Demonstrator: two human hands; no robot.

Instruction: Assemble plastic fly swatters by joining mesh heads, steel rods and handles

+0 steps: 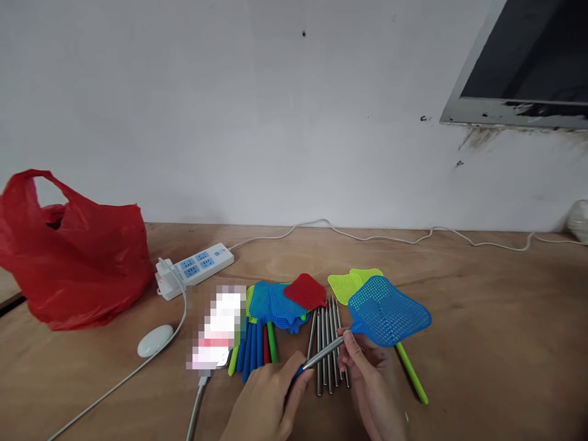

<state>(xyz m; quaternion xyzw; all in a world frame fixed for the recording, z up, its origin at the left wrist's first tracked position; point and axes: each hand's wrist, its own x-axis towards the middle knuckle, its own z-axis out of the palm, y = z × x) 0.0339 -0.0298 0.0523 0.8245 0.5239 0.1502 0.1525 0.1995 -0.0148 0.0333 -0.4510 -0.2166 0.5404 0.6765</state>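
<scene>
My left hand [271,401] is closed around the lower end of a metal rod [324,353]. My right hand [367,373] pinches the same rod near where it meets a blue fly swatter head [388,311], held just above the wooden table [496,343]. Under the hands lie several loose metal rods [327,340]. Left of them sits a pile of blue swatter heads [275,303] with a red head [305,291] on top, beside blue, green and red handles [257,346]. Yellow-green heads [351,283] lie behind the blue one, and a green handle [412,373] sticks out to the right.
A red plastic bag [73,251] stands at the left. A white power strip [195,267] with a cable [390,237] lies along the back by the wall. A white oval object [155,340] and a blurred-out item [219,334] lie near the front left.
</scene>
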